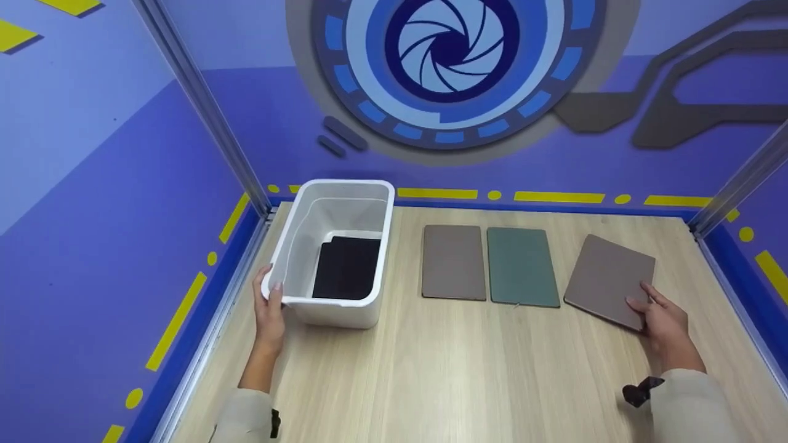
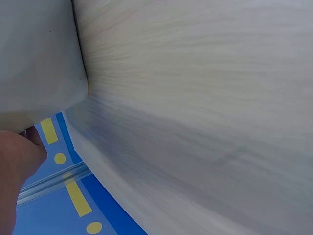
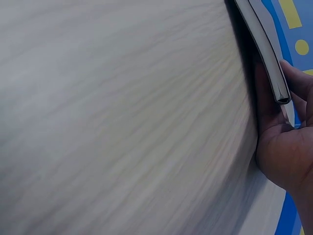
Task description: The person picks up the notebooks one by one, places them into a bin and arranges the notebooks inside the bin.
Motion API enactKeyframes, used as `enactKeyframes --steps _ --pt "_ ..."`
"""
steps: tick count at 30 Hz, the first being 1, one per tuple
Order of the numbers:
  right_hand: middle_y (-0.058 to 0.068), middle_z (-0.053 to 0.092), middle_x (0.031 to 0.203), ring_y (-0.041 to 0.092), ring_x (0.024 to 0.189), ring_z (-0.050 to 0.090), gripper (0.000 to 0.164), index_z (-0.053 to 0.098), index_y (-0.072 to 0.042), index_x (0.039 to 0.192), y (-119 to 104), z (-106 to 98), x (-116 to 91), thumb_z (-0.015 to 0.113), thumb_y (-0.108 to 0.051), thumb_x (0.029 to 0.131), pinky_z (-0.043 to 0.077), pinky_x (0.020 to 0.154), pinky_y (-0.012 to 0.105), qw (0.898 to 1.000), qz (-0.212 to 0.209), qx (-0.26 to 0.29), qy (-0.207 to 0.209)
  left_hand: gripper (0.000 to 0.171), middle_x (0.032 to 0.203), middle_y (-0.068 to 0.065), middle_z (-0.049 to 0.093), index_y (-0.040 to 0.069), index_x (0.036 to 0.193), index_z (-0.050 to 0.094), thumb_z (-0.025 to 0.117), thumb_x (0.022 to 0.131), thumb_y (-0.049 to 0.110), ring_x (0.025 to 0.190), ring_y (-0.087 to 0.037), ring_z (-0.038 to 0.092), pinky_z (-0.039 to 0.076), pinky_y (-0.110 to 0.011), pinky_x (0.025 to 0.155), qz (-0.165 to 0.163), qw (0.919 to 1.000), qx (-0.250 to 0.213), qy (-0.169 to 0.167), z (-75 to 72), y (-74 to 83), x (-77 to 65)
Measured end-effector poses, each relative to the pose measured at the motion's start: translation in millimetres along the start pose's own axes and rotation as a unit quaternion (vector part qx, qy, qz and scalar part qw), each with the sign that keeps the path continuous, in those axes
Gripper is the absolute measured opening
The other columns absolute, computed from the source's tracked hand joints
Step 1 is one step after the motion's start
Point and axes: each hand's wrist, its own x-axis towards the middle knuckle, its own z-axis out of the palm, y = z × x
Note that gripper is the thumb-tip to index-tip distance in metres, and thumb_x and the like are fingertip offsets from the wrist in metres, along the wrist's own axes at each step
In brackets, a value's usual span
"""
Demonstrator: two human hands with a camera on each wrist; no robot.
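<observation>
My left hand [image 1: 269, 314] grips the near left corner of a white plastic bin [image 1: 345, 314], its thumb over the rim. Dark notebooks [image 1: 348, 269] lie inside the bin, one partly over another. At the right, a taupe notebook [image 1: 609, 280] sits tilted, its near right edge pinched by my right hand [image 1: 666, 323]. In the right wrist view the page edges of this notebook [image 3: 266, 49] show between thumb and fingers. A second taupe notebook [image 1: 454, 263] and a green notebook [image 1: 523, 267] lie flat side by side in the middle.
The light wood table [image 1: 468, 375] is bounded by a blue-purple back wall [image 1: 265, 123] and side walls with yellow marks. Metal corner posts [image 1: 209, 104] stand at the back left and back right. The bin is close to the left wall.
</observation>
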Motion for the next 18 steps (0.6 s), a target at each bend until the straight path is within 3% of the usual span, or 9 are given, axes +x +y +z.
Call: enactKeyframes --steps 9,15,16,18 --pt "-0.016 -0.016 0.173 0.015 0.166 -0.008 0.088 0.019 -0.045 0.165 0.9 0.1 0.1 0.077 -0.032 0.1 0.014 0.133 0.032 1.0 0.001 -0.007 0.003 0.05 0.158 -0.008 0.041 0.017 0.164 0.03 0.039 0.115 0.023 0.132 -0.019 0.05 0.046 -0.021 0.099 0.0 0.9998 0.018 0.004 -0.2 -0.4 -2.4" --pt "-0.018 -0.016 0.172 0.013 0.165 -0.012 0.09 0.02 -0.047 0.164 -0.3 -0.7 0.2 0.079 -0.033 0.098 0.011 0.133 0.033 1.0 0.002 -0.005 0.002 0.05 0.158 -0.005 0.039 0.018 0.164 0.029 0.039 0.115 0.024 0.135 -0.019 0.047 0.044 -0.023 0.104 0.003 0.9999 0.017 -0.002 -0.1 -0.6 -1.4" --pt "-0.017 -0.017 0.172 0.014 0.165 -0.009 0.089 0.019 -0.047 0.164 0.0 -0.9 0.2 0.078 -0.032 0.099 0.022 0.132 0.03 1.0 0.001 -0.007 -0.001 0.051 0.158 -0.006 0.04 0.018 0.164 0.029 0.039 0.115 0.023 0.134 -0.019 0.048 0.045 -0.023 0.103 0.003 0.9999 0.016 -0.001 -0.2 -0.5 -1.1" --pt "-0.016 -0.016 0.173 0.015 0.166 -0.006 0.089 0.019 -0.046 0.165 0.0 -0.9 -0.1 0.077 -0.032 0.1 0.024 0.131 0.029 1.0 -0.003 -0.015 -0.002 0.051 0.157 -0.007 0.041 0.017 0.164 0.029 0.039 0.115 0.023 0.132 -0.018 0.05 0.046 -0.021 0.101 0.006 0.9999 0.014 0.0 -0.3 -0.6 -0.4"
